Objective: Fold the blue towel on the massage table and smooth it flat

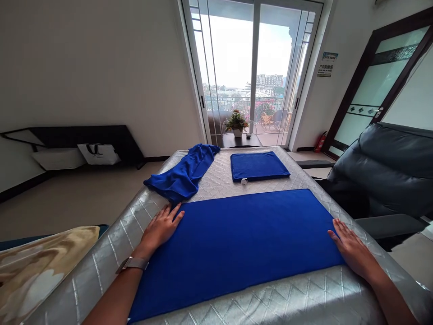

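I find both of my hands open and flat, palms down, fingers spread, closed on nothing. My left hand [158, 230] rests at the left short edge of a flat, rectangular, royal-blue napped towel [233, 253], near its far corner. My right hand [353, 250] rests at that towel's right short edge, near its near corner. This towel lies spread across the near end of a long silver diamond-quilted mattress [101, 271], its surface smooth with no visible creases.

Condition of the remaining items: a smaller folded blue towel [259, 166], neat and rectangular, lies flat further along the mattress, toward its right edge, with a small white tag [244, 181] at its near edge. A bunched blue towel [182, 174] lies in soft, irregular ridges along the mattress's far left edge, just beside the flat towel's far corner.

Status as observed: two towels lie flat and one lies bunched and unsmoothed.

Also noted: a metal-banded wristwatch [131, 265] on my left wrist, a cream-and-gold satin cushion [37, 275] beyond the mattress's left edge, and a black leather recliner [389, 171] beyond its right edge. Past the far end, a potted green plant [237, 124] stands on a dark side table before a glazed sliding door [253, 67].
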Demonstrator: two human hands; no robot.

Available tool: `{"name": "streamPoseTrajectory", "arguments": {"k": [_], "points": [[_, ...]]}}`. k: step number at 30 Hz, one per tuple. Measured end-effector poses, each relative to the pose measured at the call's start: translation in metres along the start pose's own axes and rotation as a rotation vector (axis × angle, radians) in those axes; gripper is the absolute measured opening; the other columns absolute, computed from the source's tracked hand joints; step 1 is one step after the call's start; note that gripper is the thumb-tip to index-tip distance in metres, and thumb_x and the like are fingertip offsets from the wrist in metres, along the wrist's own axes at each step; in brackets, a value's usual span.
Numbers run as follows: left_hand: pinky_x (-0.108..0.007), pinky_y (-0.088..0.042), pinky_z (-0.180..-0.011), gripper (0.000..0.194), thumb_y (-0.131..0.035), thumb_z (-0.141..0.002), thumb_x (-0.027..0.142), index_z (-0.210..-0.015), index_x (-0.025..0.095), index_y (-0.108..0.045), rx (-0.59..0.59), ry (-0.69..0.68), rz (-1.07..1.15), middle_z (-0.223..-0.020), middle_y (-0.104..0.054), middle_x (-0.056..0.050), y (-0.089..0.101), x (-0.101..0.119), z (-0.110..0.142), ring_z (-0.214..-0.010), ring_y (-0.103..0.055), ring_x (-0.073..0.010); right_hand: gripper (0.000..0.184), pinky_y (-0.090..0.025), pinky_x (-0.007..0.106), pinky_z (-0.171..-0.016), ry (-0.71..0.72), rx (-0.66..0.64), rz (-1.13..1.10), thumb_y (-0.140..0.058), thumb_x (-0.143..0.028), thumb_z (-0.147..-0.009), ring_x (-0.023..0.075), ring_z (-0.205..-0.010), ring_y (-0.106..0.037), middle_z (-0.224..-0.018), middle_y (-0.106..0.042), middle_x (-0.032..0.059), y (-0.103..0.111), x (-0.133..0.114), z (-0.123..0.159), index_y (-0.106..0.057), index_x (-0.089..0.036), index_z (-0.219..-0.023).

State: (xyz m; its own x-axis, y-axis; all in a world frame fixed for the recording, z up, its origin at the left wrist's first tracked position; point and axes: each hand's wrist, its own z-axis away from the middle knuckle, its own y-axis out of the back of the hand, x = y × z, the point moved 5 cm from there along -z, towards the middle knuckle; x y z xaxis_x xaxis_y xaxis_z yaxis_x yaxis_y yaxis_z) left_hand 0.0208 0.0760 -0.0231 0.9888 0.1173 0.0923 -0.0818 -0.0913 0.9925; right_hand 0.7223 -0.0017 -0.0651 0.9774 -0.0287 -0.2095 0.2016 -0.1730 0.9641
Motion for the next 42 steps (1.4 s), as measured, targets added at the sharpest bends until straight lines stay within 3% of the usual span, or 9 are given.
{"name": "streamPoseTrajectory", "arguments": {"k": [10, 14, 18, 22, 26, 31, 33, 36, 42], "points": [[-0.052, -0.025, -0.123, 0.066, -0.024, -0.105, 0.055, -0.162, 0.022, -0.03, -0.03, 0.028, -0.023, -0.166, -0.035, -0.018, 0.018, 0.016, 0.012, -0.155, -0.028, -0.0329, 0.084, -0.025, 0.052, -0.127, 0.074, 0.096, 0.047, -0.015, -0.066, -0.1, 0.0281, -0.153, -0.029, -0.165, -0.035, 0.0146, 0.003, 0.002, 0.002, -0.033, -0.009, -0.16], [-0.05, -0.025, -0.124, 0.064, -0.028, -0.105, 0.052, -0.161, 0.021, -0.032, -0.023, 0.036, -0.029, -0.165, -0.035, -0.018, 0.024, 0.023, 0.017, -0.155, -0.029, -0.033, 0.079, -0.025, 0.056, -0.126, 0.15, 0.233, 0.029, -0.019, -0.063, -0.102, 0.0297, -0.153, -0.031, -0.163, -0.038, 0.0147, 0.011, -0.022, 0.004, -0.035, -0.012, -0.16], [-0.052, -0.027, -0.123, 0.064, -0.029, -0.105, 0.051, -0.16, 0.02, -0.034, 0.003, 0.015, -0.015, -0.164, -0.038, -0.019, 0.026, 0.025, 0.019, -0.154, -0.031, -0.0337, 0.072, -0.029, 0.055, -0.125, 0.285, 0.193, -0.077, -0.023, -0.061, -0.104, 0.0287, -0.152, -0.033, -0.162, -0.041, 0.0113, 0.026, -0.108, 0.003, -0.041, -0.016, -0.158], [-0.052, -0.026, -0.123, 0.065, -0.03, -0.105, 0.052, -0.16, 0.019, -0.035, 0.019, -0.002, 0.008, -0.164, -0.039, -0.019, 0.022, 0.022, 0.017, -0.153, -0.031, -0.0343, 0.064, -0.029, 0.05, -0.126, 0.477, -0.003, -0.187, -0.028, -0.057, -0.106, 0.0257, -0.153, -0.03, -0.165, -0.035, 0.0051, 0.039, -0.237, 0.003, -0.037, -0.024, -0.16], [-0.054, -0.028, -0.122, 0.065, -0.03, -0.104, 0.054, -0.159, 0.02, -0.037, 0.046, -0.011, 0.031, -0.162, -0.043, -0.018, 0.018, 0.018, 0.015, -0.152, -0.034, -0.0351, 0.068, -0.025, 0.051, -0.127, 0.693, -0.189, -0.271, -0.027, -0.06, -0.106, 0.0265, -0.156, -0.023, -0.168, -0.026, 0.0062, 0.033, -0.351, 0.001, -0.029, -0.022, -0.163], [-0.055, -0.027, -0.122, 0.066, -0.03, -0.104, 0.055, -0.159, 0.021, -0.038, 0.049, -0.007, 0.041, -0.161, -0.043, -0.017, 0.019, 0.018, 0.016, -0.153, -0.033, -0.0345, 0.08, -0.011, 0.049, -0.129, 0.746, -0.338, -0.271, -0.018, -0.066, -0.104, 0.0268, -0.158, -0.01, -0.171, -0.013, 0.0096, 0.003, -0.426, -0.018, -0.02, -0.013, -0.165], [-0.054, -0.026, -0.123, 0.066, -0.027, -0.104, 0.056, -0.16, 0.021, -0.036, 0.03, 0.002, 0.047, -0.163, -0.04, -0.017, 0.019, 0.019, 0.017, -0.153, -0.031, -0.0343, 0.085, -0.007, 0.047, -0.129, 0.716, -0.38, -0.253, -0.015, -0.068, -0.103, 0.0265, -0.159, -0.006, -0.171, -0.009, 0.0105, -0.007, -0.431, -0.029, -0.018, -0.01, -0.165], [-0.053, -0.025, -0.123, 0.066, -0.027, -0.104, 0.056, -0.16, 0.021, -0.035, 0.019, 0.009, 0.05, -0.165, -0.038, -0.018, 0.019, 0.019, 0.017, -0.154, -0.03, -0.0342, 0.087, -0.005, 0.046, -0.129, 0.646, -0.415, -0.201, -0.012, -0.07, -0.102, 0.0245, -0.159, -0.003, -0.172, -0.007, 0.0099, -0.019, -0.413, -0.045, -0.016, -0.01, -0.165], [-0.054, -0.026, -0.123, 0.065, -0.028, -0.104, 0.056, -0.159, 0.023, -0.037, 0.038, 0.02, 0.044, -0.165, -0.039, -0.015, 0.013, 0.016, 0.013, -0.154, -0.03, -0.0335, 0.086, -0.005, 0.042, -0.129, 0.469, -0.344, -0.066, -0.009, -0.07, -0.101, 0.0212, -0.159, -0.006, -0.172, -0.011, 0.0083, -0.024, -0.312, -0.084, -0.016, -0.012, -0.165]]}}
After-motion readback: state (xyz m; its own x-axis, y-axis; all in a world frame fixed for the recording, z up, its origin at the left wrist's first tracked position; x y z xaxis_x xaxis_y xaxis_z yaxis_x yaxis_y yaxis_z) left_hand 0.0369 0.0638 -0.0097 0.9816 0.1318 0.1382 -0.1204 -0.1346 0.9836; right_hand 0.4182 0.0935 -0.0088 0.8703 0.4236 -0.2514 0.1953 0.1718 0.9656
